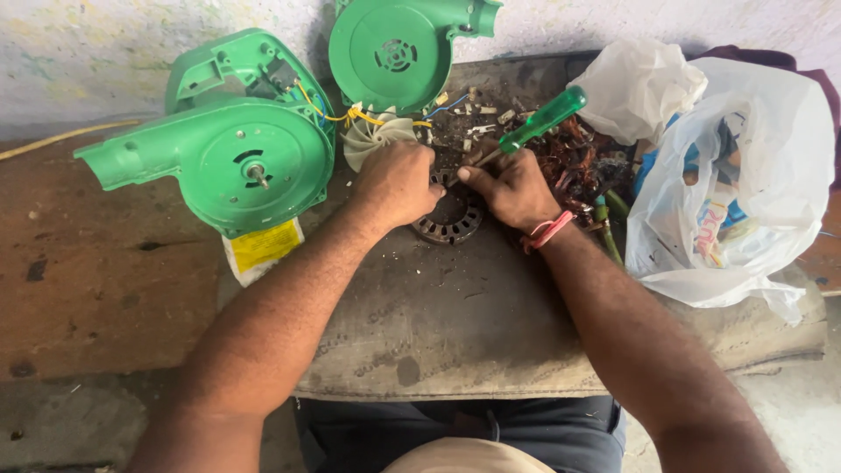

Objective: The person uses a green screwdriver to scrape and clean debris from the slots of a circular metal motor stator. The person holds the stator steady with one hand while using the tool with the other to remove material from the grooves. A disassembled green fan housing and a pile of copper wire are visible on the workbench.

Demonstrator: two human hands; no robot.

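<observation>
My left hand (396, 182) presses down on a round metal motor stator (448, 221) lying on a grey slab (455, 324). My right hand (515, 187) grips a green-handled screwdriver (540, 119), its tip pointing down at the stator between both hands. A white plastic fan wheel (371, 137) lies just behind my left hand, joined by yellow wires (326, 109) to a green blower housing (229, 156). A second green housing half (396, 49) leans against the wall behind.
A white plastic bag (745, 184) with coloured items sits at the right. Copper wire scraps (578, 159) and small parts lie behind my right hand. A yellow-labelled white packet (261, 249) lies under the blower. A brown surface (96, 280) spreads left.
</observation>
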